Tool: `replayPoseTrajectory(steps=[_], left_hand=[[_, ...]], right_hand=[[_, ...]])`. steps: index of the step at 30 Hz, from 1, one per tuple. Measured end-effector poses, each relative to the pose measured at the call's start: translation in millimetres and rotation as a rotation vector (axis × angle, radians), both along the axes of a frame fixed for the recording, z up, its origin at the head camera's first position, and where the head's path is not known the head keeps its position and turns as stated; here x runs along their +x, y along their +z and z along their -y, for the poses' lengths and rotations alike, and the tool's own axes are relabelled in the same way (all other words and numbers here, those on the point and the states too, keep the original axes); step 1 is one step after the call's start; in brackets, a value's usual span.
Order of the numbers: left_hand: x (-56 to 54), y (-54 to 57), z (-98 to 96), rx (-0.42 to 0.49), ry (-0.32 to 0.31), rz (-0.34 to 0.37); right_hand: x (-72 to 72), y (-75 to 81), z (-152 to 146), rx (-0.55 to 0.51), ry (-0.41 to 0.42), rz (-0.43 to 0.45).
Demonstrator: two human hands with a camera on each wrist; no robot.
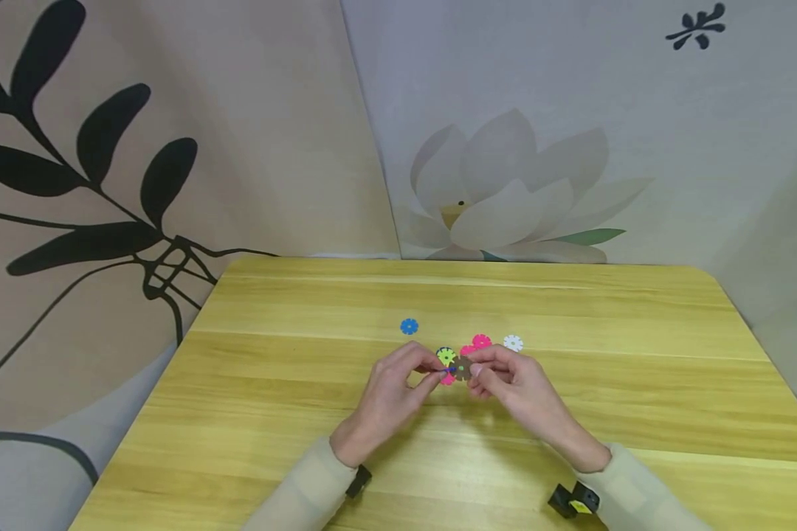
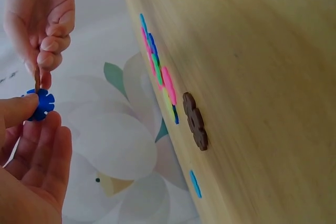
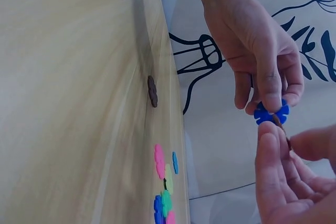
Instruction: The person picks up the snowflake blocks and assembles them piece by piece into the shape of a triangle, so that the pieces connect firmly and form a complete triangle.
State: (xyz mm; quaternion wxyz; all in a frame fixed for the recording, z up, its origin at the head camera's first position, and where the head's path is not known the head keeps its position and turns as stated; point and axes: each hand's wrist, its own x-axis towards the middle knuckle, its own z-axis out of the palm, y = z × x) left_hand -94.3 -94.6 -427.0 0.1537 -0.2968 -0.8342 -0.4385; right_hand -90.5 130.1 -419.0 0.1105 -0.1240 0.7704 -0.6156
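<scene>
Between thumb and fingers my left hand (image 1: 388, 391) pinches a blue notched disc (image 2: 44, 103), a flat flower-shaped piece. My right hand (image 1: 521, 387) pinches a brown notched disc (image 1: 461, 368) by its far side. Held crosswise to each other, the two discs meet edge to edge above the table. Only the thin edge of the brown one shows in the left wrist view. Fingertips cover part of both pieces. Another brown disc (image 2: 195, 120) lies on the tabletop near the hands, as the left wrist view shows.
More notched discs lie on the wooden table (image 1: 272, 413) beyond the hands: a blue disc (image 1: 409, 326), a yellow-green disc (image 1: 446, 355), a pink disc (image 1: 482, 341) and a white-looking disc (image 1: 513, 343). A patterned wall covering (image 1: 292, 147) stands behind the table's back edge.
</scene>
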Motion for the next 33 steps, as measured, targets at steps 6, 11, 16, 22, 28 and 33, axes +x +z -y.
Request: replayPoseTrajectory(steps=[6, 11, 16, 22, 28, 33], left_hand=[[-1.8, -0.4, 1.7, -0.052, 0.003, 0.004], [-3.9, -1.2, 3.4, -0.127, -0.015, -0.003], [-5.6, -2.9, 3.5, -0.160, -0.047, -0.063], [-5.5, -1.8, 2.1, -0.147, -0.048, -0.089], [-4.5, 0.9, 0.6, -0.170, -0.047, -0.030], [-5.2, 0.7, -0.3, -0.171, -0.048, -0.020]], right_hand=[[0.1, -0.9, 0.5, -0.009, -0.008, 0.039], [0.1, -0.7, -0.5, -0.008, -0.004, 0.044], [0.0, 0.3, -0.2, -0.004, 0.010, 0.028], [0.6, 0.8, 1.1, 0.007, 0.019, 0.030], [1.6, 1.5, 1.3, 0.013, 0.023, 0.036], [1.8, 1.7, 0.6, 0.016, 0.037, 0.032]])
